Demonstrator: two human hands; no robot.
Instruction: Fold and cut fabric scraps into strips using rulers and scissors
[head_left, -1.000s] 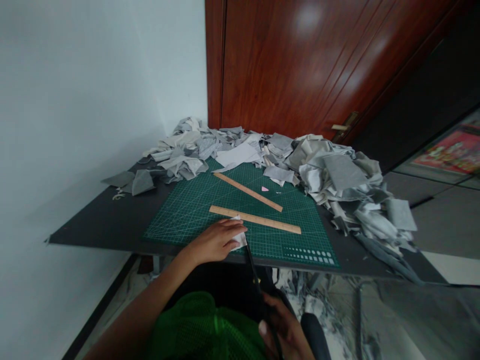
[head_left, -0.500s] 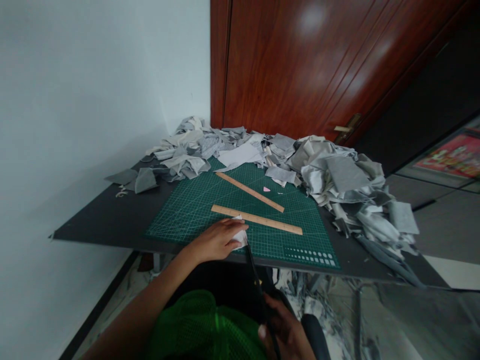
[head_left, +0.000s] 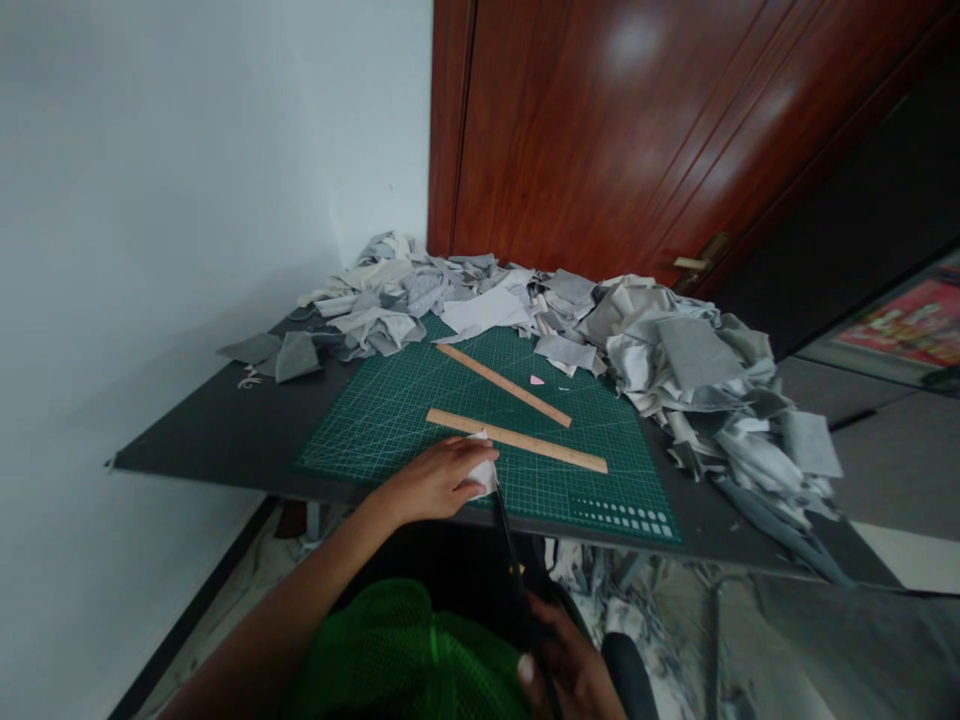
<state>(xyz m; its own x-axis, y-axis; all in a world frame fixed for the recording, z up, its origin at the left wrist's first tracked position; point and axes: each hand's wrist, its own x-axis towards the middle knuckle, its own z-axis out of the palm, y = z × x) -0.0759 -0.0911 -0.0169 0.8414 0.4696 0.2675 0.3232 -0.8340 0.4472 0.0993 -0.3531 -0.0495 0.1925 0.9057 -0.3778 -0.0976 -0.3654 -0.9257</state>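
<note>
My left hand (head_left: 439, 482) is at the front of a green cutting mat (head_left: 375, 420), with its fingers and thumb closed over a small white piece of fabric (head_left: 486, 477). Below the table edge, my right hand (head_left: 566, 660) grips the handles of long black scissors (head_left: 507, 530). The scissor tip meets the fabric's right edge, close to my left fingertips. Just beyond my left hand lies a wooden ruler (head_left: 525, 441). A second wooden ruler (head_left: 504, 383) rests at a slant farther back on the mat.
Grey and white fabric scraps (head_left: 379, 300) are heaped along the back of the dark table (head_left: 202, 435), with a taller pile (head_left: 697, 360) on the right. A pink chip (head_left: 537, 380) lies on the mat. Behind stand a wooden door (head_left: 570, 130) and a white wall (head_left: 187, 150).
The view has shifted slightly, so the table appears a little farther right. My hands, the fabric and the scissors stay in nearly the same position.
</note>
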